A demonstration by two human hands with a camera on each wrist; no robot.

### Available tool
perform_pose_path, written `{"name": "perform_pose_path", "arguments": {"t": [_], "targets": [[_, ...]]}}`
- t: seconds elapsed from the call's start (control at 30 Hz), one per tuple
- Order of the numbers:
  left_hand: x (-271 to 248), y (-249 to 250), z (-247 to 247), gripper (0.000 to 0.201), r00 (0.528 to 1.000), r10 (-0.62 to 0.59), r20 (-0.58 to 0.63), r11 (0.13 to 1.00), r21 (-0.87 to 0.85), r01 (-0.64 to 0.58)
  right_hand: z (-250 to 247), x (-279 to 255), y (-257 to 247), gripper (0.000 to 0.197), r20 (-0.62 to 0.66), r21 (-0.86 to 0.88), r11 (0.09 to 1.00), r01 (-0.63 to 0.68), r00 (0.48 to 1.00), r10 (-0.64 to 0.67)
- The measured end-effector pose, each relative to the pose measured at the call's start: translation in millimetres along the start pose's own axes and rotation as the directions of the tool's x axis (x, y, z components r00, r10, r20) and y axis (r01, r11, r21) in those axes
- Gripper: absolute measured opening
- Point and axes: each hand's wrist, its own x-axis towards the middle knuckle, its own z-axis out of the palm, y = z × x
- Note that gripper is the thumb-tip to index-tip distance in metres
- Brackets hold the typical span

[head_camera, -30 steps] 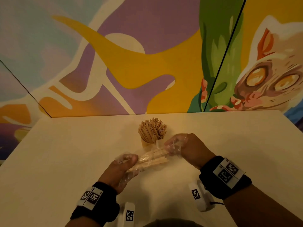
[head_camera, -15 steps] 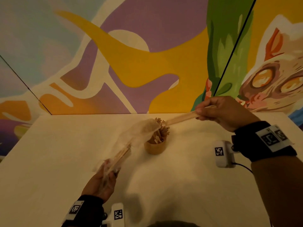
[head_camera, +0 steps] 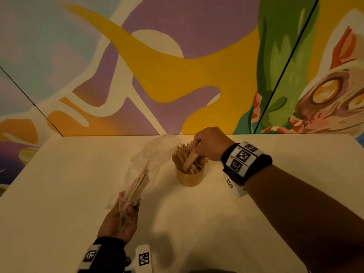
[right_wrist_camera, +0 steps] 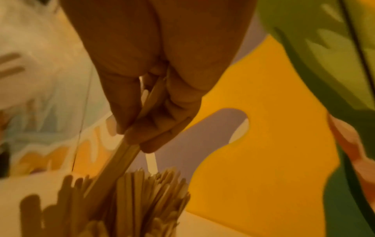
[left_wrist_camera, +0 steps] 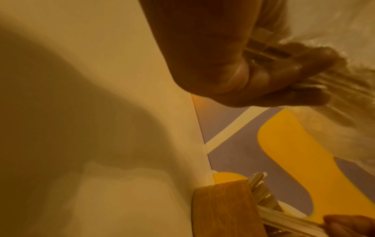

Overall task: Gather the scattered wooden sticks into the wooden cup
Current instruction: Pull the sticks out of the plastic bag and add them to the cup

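The right hand pinches stiff, light sticks by their tops over the crowded cup, while the left hand grips a crinkly bag of more.

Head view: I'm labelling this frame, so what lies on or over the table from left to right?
Left hand gripping the plastic bag of sticks → wooden cup full of sticks → right hand pushing a few sticks into the cup.
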Motion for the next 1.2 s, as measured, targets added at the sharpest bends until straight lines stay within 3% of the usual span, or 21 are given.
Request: {"name": "perform_pose_path", "arguments": {"t": [0.07,0.17,0.2,0.23,0.27,0.33,0.37,0.43,0.53,0.6,0.67,0.77,0.93,1.0,1.03,1.1,1.2], "targets": [[0,2,-3,0.069,0.999,0.009,0.039,0.999,-0.033,-0.007,4,7,-12,0.013,0.106,-0.143,0.987,0.075,0.993,-0.060],[0,6,-5,0.067,0.976,-0.057,0.209,0.996,-0.050,0.069,15,13,-28,0.018,0.259,-0.316,0.922,0.224,0.955,-0.143],[3,6,-8,0.059,0.976,-0.118,0.182,0.992,-0.020,0.123,21,14,-31,0.020,0.300,-0.348,0.903,0.252,0.942,-0.147],[1,4,-1,0.045,0.991,-0.122,0.047,0.992,-0.002,0.122,28,16,-34,0.020,0.338,-0.374,0.889,0.266,0.931,-0.137],[2,6,-10,0.033,0.993,-0.118,0.017,0.993,-0.026,0.118,34,18,-35,0.020,0.370,-0.398,0.873,0.282,0.920,-0.128],[8,10,-20,0.033,0.988,-0.088,0.127,0.996,0.007,0.088,47,20,-34,0.023,0.426,-0.435,0.842,0.320,0.897,-0.121],[14,13,-22,0.042,0.994,-0.075,0.077,0.997,0.019,0.074,52,21,-31,0.027,0.447,-0.446,0.826,0.345,0.885,-0.128],[7,7,-16,0.063,0.991,-0.055,0.121,0.998,-0.019,0.058,61,22,-25,0.033,0.487,-0.481,0.775,0.410,0.860,-0.153],[3,7,-7,0.064,0.996,-0.002,0.091,0.999,-0.041,0.006,68,21,-19,0.035,0.521,-0.522,0.702,0.484,0.833,-0.187],[8,10,-14,0.058,0.995,-0.050,0.085,0.998,-0.030,0.052,68,18,-19,0.037,0.467,-0.574,0.652,0.495,0.852,-0.235],[10,10,-15,0.044,0.989,-0.110,0.097,0.992,-0.044,0.115,64,15,-20,0.036,0.301,-0.597,0.657,0.460,0.888,-0.348],[11,7,-10,0.060,0.996,-0.065,0.056,0.998,-0.019,0.067,63,8,-17,0.044,0.129,-0.545,0.744,0.387,0.915,-0.382],[11,-1,11,0.064,0.998,-0.052,0.019,0.997,0.052,0.051,81,6,-1,0.081,0.293,-0.538,0.775,0.331,0.936,-0.196],[10,-3,19,0.061,0.999,-0.050,0.007,0.996,0.075,0.050,79,6,0,0.065,0.280,-0.494,0.808,0.320,0.939,-0.200],[9,-4,22,0.060,0.999,-0.047,0.014,0.996,0.080,0.046,77,6,0,0.057,0.237,-0.411,0.860,0.303,0.946,-0.220],[8,-4,26,0.061,0.999,-0.033,0.008,0.995,0.098,0.032,69,4,0,0.047,0.018,-0.082,0.963,0.259,0.966,-0.258],[8,-5,30,0.063,0.999,-0.037,-0.006,0.991,0.132,0.037,49,-5,2,0.034,-0.325,0.248,0.950,0.190,0.940,-0.103]]}}
